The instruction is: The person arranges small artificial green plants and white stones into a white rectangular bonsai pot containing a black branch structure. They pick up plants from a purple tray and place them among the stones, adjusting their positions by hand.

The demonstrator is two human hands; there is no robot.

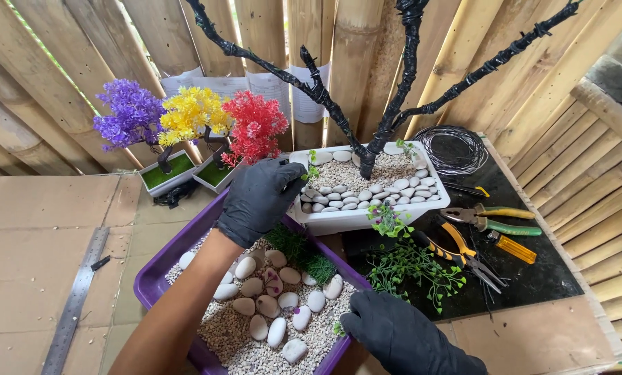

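While the right hand (394, 332) rests curled at the near rim of the purple tray (151, 285), low and right of centre in the frame, a small green sprig (338, 326) lies against its fingertips; whether the sprig is pinched or only touched cannot be told. The tray is filled with fine gravel (234, 340) and smooth white pebbles (277, 332), with a tuft of green (304, 255) at its far end. Above it, at mid-frame, the left hand (259, 198) is closed, fingers bent, at the left edge of the white planter (366, 219), and appears to hold something small there, though what is hidden by the glove. In the planter, pebbles are laid in rows around the foot of a black wrapped tree (370, 149).

The placing is best done gently: each piece should be pressed down into the gravel, close to its neighbour, so that no gap is left, and the trunk should not be knocked. The planter is best steadied meanwhile.

To the right, plastic greenery (411, 267), pliers (495, 221) and a wire coil (453, 147) lie on the tabletop (540, 340). At upper left stand three small trees, purple (130, 114), yellow (193, 114) and red (254, 125).
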